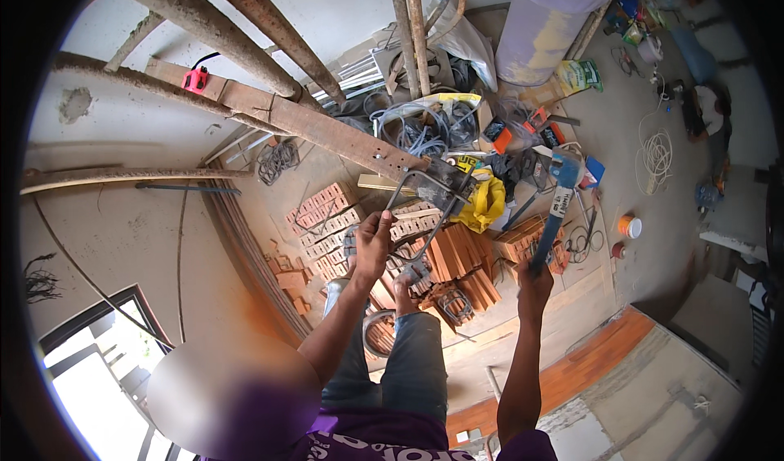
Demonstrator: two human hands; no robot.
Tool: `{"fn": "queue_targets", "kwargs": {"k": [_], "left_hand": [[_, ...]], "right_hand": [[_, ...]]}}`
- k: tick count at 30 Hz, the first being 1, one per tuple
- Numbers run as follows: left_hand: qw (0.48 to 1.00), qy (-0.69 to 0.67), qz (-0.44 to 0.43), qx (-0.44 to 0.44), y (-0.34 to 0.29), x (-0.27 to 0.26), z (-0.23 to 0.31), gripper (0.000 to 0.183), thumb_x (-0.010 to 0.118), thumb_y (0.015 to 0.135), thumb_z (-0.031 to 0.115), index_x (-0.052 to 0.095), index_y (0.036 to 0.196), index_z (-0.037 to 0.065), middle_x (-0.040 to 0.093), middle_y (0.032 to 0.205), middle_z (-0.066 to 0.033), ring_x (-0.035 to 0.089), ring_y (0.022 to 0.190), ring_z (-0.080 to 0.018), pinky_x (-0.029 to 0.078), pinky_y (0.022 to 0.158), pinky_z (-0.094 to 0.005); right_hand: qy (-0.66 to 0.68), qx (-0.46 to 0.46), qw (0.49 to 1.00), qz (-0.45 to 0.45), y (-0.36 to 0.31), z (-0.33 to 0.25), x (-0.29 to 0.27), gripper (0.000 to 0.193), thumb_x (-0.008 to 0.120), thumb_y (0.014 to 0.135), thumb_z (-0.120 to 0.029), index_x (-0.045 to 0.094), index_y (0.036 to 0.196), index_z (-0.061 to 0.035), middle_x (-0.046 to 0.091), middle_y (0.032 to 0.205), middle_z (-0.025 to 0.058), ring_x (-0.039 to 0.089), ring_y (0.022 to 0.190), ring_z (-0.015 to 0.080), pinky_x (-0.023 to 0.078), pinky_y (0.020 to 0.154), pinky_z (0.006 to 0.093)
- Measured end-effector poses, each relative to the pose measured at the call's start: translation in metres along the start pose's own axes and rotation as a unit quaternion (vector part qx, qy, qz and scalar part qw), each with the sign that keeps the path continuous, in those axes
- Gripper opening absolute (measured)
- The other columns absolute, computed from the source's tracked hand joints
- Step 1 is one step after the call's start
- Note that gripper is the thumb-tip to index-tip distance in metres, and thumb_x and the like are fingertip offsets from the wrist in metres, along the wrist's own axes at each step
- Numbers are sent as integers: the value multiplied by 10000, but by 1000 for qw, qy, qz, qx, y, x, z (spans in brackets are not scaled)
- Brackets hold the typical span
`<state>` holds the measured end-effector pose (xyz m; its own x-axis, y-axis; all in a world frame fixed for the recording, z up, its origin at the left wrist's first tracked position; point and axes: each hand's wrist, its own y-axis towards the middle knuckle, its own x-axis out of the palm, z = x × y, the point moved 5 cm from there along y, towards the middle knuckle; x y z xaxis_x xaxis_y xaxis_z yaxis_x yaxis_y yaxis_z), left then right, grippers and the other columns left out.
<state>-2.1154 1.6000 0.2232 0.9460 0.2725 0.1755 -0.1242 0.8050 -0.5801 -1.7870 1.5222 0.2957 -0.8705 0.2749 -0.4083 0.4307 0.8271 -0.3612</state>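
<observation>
My left hand is closed round one side of a bent metal rod frame, roughly rectangular. My right hand, off to the right, grips the blue handle of a hammer. Its blue head points up and away from me, with a pale label wrapped below it. The frame's far end overlaps the near end of a long wooden plank; whether they touch, I cannot tell. On the plank's far part sits a pink tape measure.
Rusty scaffold pipes cross the upper left. Below lie stacked hollow bricks and reddish-brown blocks, around my feet. Beyond are a yellow bag and tangled hoses. A white cable coil and a small bucket stand right.
</observation>
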Motion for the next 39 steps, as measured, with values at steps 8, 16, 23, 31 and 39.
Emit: {"fn": "queue_targets", "kwargs": {"k": [8,16,23,31,39], "left_hand": [[999,6,-25,-31,2,-10,2,344,553,988,350,599,888,25,376,490,62,321,395,-42,320,395,-224],[993,-34,-71,-91,9,-16,7,369,572,968,351,615,798,26,403,547,61,330,453,-43,332,441,-231],[987,138,-86,19,11,-10,29,427,541,982,400,578,854,-5,447,596,15,397,534,-62,331,477,-264],[973,215,-64,48,17,-9,29,477,540,976,449,532,886,-19,481,664,-29,389,630,-90,332,533,-292],[975,203,-83,38,18,-8,33,382,552,972,421,577,891,48,398,603,63,354,548,-39,286,477,-231]], "right_hand": [[40,6,999,-16,-39,-5,-49,591,468,925,-643,521,832,-61,433,653,-2,422,617,103,335,581,265],[-54,-10,998,3,-15,-29,-55,525,454,981,-541,481,731,-79,394,635,-36,339,584,74,262,544,260],[-216,-99,969,-62,9,-53,-63,457,463,1002,-441,546,890,-5,480,734,47,453,690,149,394,646,319],[-476,-323,813,-94,118,-114,-85,292,741,804,-296,577,827,-55,534,741,85,505,740,269,359,750,409],[-507,-434,716,-205,185,-189,-32,389,769,753,-378,605,801,-29,532,753,96,497,780,284,336,832,407]]}}
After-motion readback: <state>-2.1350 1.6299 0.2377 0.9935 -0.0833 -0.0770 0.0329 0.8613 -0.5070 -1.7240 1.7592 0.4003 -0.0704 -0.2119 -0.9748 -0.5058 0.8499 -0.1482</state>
